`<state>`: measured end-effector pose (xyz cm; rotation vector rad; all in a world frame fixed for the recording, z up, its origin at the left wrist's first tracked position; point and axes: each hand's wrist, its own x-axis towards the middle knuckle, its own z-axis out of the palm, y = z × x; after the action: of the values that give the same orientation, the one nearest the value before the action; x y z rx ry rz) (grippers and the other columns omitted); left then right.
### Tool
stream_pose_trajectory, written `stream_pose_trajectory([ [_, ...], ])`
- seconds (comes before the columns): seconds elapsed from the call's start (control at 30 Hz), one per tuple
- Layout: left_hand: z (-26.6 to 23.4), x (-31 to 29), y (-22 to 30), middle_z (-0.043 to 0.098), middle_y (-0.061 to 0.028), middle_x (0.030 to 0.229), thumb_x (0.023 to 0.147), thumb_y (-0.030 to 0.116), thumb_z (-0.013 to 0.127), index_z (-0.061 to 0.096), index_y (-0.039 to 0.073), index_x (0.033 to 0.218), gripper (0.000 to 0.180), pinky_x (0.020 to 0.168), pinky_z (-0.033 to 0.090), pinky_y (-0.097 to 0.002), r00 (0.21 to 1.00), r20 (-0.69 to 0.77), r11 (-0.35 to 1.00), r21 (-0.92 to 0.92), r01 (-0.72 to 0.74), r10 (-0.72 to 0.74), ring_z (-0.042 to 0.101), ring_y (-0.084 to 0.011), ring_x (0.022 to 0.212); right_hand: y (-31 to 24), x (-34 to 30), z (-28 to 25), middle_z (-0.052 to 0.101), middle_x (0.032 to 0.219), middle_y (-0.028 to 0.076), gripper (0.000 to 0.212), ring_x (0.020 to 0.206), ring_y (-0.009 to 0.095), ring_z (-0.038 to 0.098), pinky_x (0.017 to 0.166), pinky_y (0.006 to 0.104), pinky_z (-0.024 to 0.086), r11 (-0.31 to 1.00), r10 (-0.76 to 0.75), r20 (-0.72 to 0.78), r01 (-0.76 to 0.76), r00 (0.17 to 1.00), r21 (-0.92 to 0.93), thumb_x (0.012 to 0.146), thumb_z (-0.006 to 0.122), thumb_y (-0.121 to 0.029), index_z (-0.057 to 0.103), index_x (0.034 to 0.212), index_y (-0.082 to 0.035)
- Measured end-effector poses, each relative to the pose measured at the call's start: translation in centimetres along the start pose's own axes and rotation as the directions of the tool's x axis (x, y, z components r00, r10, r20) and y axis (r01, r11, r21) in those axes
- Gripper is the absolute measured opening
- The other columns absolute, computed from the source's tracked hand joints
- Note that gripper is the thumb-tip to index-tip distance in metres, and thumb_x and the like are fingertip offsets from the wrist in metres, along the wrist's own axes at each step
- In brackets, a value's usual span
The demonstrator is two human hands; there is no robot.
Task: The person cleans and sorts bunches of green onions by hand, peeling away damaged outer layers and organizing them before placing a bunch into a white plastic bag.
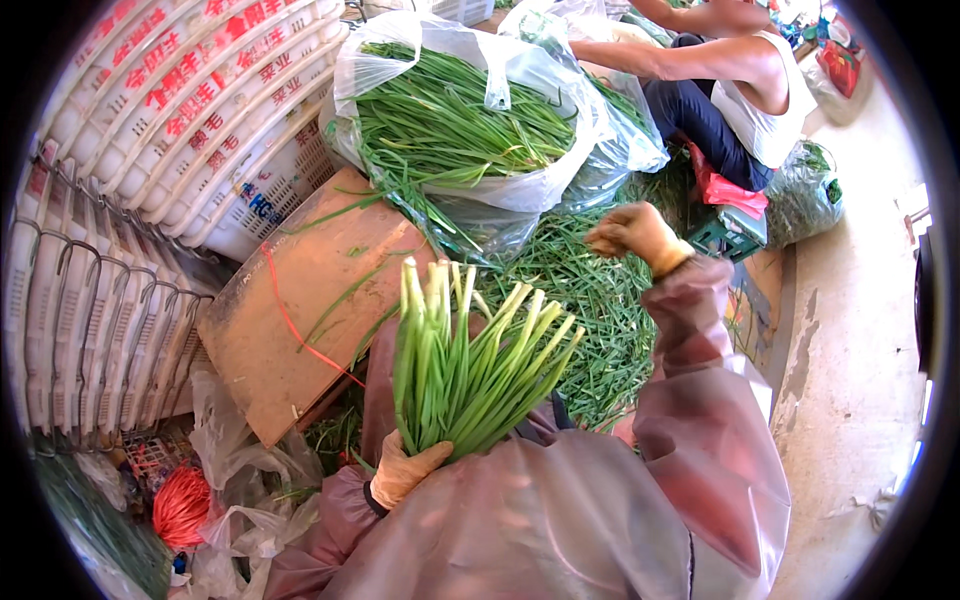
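My left hand (408, 468), in a pale orange glove, is closed around a bunch of garlic chives (462, 375) in front of my chest. The pale stalk ends point up and fan out toward the right. My right hand (640, 238), gloved too, is raised apart from the bunch, over a heap of loose green leaves (600, 310). Its fingers are curled together, and whatever they may hold cannot be made out. Beyond the bunch stands a clear plastic bag (520, 195) filled with long chives (455, 115).
A worn wooden board (310, 290) with a red string (300, 330) lies left of the bunch. Stacked white plastic baskets (215, 110) rise at the left. Red string (182, 505) lies among plastic bags at lower left. Another person (735, 95) sits at far right.
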<state>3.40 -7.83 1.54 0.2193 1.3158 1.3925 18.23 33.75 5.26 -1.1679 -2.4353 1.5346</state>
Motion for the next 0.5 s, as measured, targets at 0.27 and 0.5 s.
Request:
stream_pose_trajectory([
  [0.27, -1.0, 0.0, -0.2, 0.059, -0.009, 0.113, 0.072, -0.007, 0.065, 0.049, 0.001, 0.124, 0.055, 0.087, 0.046, -0.0335, 0.999, 0.046, 0.989, 0.145, 0.015, -0.022, 0.057, -0.0201, 0.101, 6.8, -5.7, 10.8, 0.058, 0.122, 0.01, 0.053, 0.103, 0.017, 0.057, 0.089, 0.0275, 0.045, 0.847, -0.107, 0.192, -0.012, 0.975, 0.531, 0.085, 0.064, -0.02, 0.047, 0.132, -0.003],
  [0.5, -1.0, 0.3, -0.1, 0.065, -0.0061, 0.1, 0.078, 0.0, 0.066, 0.061, -0.001, 0.108, 0.03, 0.078, 0.049, -0.0302, 0.992, 0.108, 0.981, 0.178, -0.079, 0.06, 0.061, -0.0135, 0.088, 3.1, 0.0, 22.2, 0.058, 0.1, 0.009, 0.031, 0.082, 0.015, 0.056, 0.066, 0.0241, 0.047, 0.6, -0.065, 0.195, -0.118, 0.979, 0.791, 0.087, 0.059, -0.021, 0.053, 0.111, -0.002],
])
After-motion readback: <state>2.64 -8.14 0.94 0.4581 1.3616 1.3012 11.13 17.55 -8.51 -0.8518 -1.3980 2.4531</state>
